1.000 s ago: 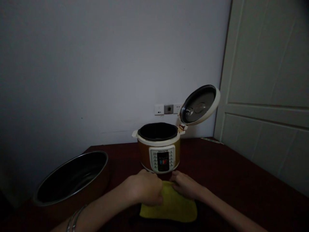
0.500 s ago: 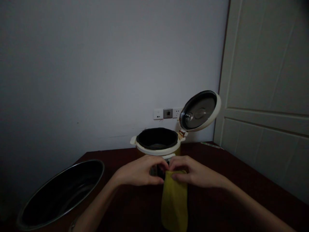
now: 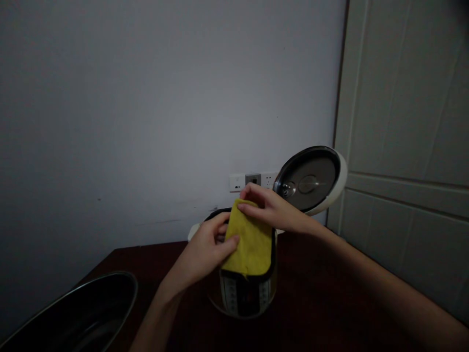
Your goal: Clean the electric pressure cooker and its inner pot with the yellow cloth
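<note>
A folded yellow cloth (image 3: pixel 251 244) with a dark edge is held up in front of an electric cooker (image 3: pixel 247 296). My right hand (image 3: pixel 266 208) pinches its top edge between thumb and fingers. At the cloth's left side, my left hand (image 3: pixel 212 244) grips with the thumb in front and fingers behind. Behind the cloth, the cooker's dark round opening is mostly hidden. Its lid (image 3: pixel 311 181) stands raised at the right, inner metal face showing. Below the cloth the cooker's control panel can be seen.
A large metal basin (image 3: pixel 84 313) stands at the lower left, partly out of view. The cooker rests on a dark red table (image 3: pixel 311 288). Wall sockets (image 3: pixel 252 182) sit behind it, and a pale panelled door (image 3: pixel 403 122) is on the right.
Both hands have lifted the yellow cloth from low in front of the cooker up to its opening. My left hand now grips the cloth's side. The view has shifted slightly.
</note>
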`<state>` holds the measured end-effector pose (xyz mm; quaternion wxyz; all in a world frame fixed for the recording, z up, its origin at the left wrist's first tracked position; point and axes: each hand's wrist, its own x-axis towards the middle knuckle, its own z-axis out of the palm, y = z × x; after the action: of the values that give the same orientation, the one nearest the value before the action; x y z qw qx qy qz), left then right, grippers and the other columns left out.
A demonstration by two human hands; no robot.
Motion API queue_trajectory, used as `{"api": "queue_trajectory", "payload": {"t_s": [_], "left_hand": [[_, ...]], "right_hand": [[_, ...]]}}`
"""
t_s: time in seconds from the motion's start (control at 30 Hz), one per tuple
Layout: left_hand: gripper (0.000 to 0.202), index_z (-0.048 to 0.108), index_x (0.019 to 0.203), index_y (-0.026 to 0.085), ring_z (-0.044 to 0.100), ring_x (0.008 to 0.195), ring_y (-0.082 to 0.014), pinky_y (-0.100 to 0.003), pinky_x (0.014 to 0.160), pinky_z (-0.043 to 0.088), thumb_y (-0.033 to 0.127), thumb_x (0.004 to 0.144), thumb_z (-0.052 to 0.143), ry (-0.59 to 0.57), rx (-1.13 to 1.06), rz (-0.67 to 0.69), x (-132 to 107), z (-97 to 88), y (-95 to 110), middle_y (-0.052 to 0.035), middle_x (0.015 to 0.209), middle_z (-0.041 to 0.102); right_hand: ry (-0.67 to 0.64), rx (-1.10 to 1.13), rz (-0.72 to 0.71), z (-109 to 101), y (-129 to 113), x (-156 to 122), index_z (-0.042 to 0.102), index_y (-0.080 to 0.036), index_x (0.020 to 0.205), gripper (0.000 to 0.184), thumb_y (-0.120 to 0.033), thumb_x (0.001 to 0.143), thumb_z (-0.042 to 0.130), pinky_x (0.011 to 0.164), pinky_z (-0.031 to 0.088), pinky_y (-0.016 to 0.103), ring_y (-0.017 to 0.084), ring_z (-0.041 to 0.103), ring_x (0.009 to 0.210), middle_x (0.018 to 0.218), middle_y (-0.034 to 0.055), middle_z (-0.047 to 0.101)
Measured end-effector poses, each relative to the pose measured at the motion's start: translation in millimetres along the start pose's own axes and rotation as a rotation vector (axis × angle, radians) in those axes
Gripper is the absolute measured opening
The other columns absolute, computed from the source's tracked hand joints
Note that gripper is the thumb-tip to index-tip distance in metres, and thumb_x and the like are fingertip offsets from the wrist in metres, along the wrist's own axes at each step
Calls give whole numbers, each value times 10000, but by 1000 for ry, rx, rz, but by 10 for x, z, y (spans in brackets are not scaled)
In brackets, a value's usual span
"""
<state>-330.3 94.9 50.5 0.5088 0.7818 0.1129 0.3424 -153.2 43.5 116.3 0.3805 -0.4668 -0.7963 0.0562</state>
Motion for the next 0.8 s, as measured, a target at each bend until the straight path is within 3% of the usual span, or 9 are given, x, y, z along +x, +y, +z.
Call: {"api": "queue_trajectory", "payload": {"t_s": [0.1,0.23,0.3,0.37,0.43,0.5,0.6,0.7,0.8], "left_hand": [[570,424,1300,204,650,758,-168,-287,665,522,273,744,527,89,-55,-5,201,-116,-114,-59,962,681],[551,469,1248,174,648,711,-164,-259,606,504,303,717,539,182,-29,-19,351,-276,-266,-49,860,693],[483,528,1168,152,651,748,-175,-275,647,508,328,718,554,259,12,21,408,-388,-382,-58,852,696],[414,579,1076,138,651,805,-192,-306,727,508,343,717,564,401,97,59,477,-528,-545,-74,866,699],[359,612,1002,135,645,866,-209,-339,802,493,347,719,552,561,226,73,557,-674,-745,-94,911,696],[332,630,971,136,632,921,-221,-362,852,475,337,730,521,664,370,63,631,-793,-955,-111,985,683],[343,637,1000,136,614,976,-227,-370,899,450,311,748,484,687,533,1,699,-882,-1229,-117,1045,669],[364,631,1037,132,617,969,-231,-360,877,458,308,754,483,619,581,-95,717,-893,-1411,-124,1046,670],[376,634,1030,114,634,916,-226,-343,833,472,324,760,478,530,533,-133,713,-902,-1508,-132,1016,680]], "right_hand": [[-105,110,133,-26,204,175,517,-164,1127,454,-405,762,642,645,469,214,120,574,802,981,43,610],[-412,105,375,-42,434,335,647,-116,975,454,-485,711,665,609,481,231,146,613,732,902,81,666],[-373,18,384,-38,520,424,665,-109,930,431,-491,733,639,565,463,222,143,614,682,849,86,676],[-232,-166,303,-7,583,524,660,-110,919,357,-435,791,585,561,447,219,149,618,692,843,91,681],[-100,-466,188,73,639,620,638,-97,941,305,-363,830,538,595,446,245,184,630,752,877,119,679],[-91,-791,101,212,710,693,602,-70,1002,301,-309,834,529,622,449,288,238,639,795,902,164,674],[-327,-1016,60,497,877,735,553,-51,1095,299,-214,863,457,630,460,317,272,656,819,902,196,675],[-632,-956,113,768,1073,715,538,-53,1147,324,-173,876,408,633,475,310,257,662,851,958,206,671],[-967,-870,257,930,1206,674,582,-44,1104,343,-225,820,518,598,480,309,272,660,841,989,202,665]]}}
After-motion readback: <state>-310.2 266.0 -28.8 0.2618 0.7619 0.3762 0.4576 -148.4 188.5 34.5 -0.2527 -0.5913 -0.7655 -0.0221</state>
